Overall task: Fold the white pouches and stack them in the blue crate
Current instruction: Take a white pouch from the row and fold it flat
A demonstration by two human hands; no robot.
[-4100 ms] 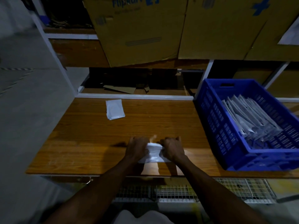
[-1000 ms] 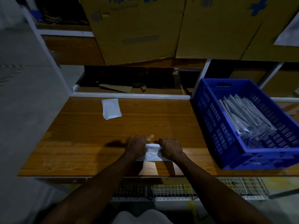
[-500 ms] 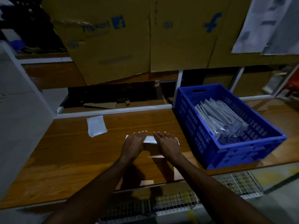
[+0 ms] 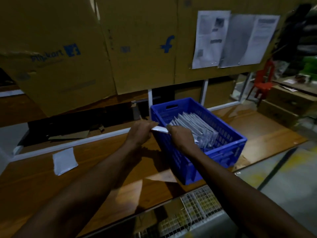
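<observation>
A folded white pouch (image 4: pixel 159 129) hangs in the air over the left rim of the blue crate (image 4: pixel 228 152). My left hand (image 4: pixel 139 133) grips its left end and my right hand (image 4: pixel 181 136) grips its right end; most of the pouch is hidden by my fingers. Inside the crate leans a row of several folded white pouches (image 4: pixel 193 125). Another white pouch (image 4: pixel 64 160) lies flat on the wooden table (image 4: pixel 42 182), to the left of my arms.
Large cardboard boxes (image 4: pixel 103 48) hang low over the back of the table. Printed sheets (image 4: pixel 231 38) are pinned at upper right. A red chair (image 4: pixel 263 83) and more boxes stand far right. A wire mesh shelf (image 4: pixel 197 206) sits below the table's front edge.
Both hands lifted the folded pouch off the table and carried it right, up to the crate's left rim. The view turned right.
</observation>
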